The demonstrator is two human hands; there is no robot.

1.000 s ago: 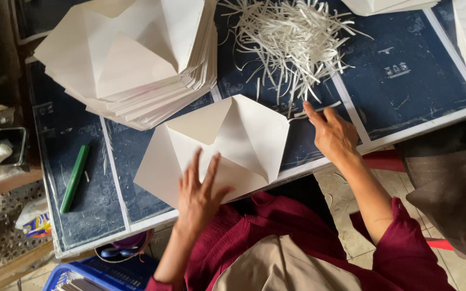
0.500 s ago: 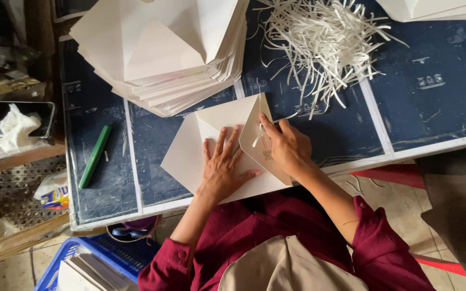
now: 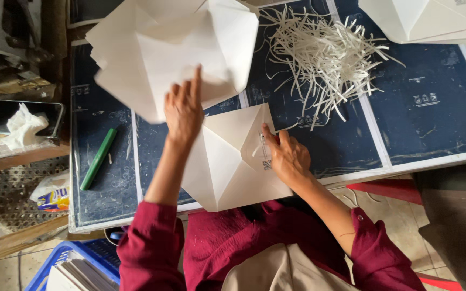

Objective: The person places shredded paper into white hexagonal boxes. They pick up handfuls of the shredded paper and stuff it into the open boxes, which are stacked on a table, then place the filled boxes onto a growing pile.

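On the dark mat [image 3: 432, 118], right hand [image 3: 287, 159] pressed flat, fingers together, on the folded envelope [image 3: 227, 161] at the table edge. Left hand [image 3: 183, 110], fingers spread, touched the stack [image 3: 152, 48].

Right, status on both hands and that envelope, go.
Left hand flat on the stack of unfolded white sheets. Right hand pressing the folded white envelope on the table edge. Paper strips lie beyond, apart from both hands.
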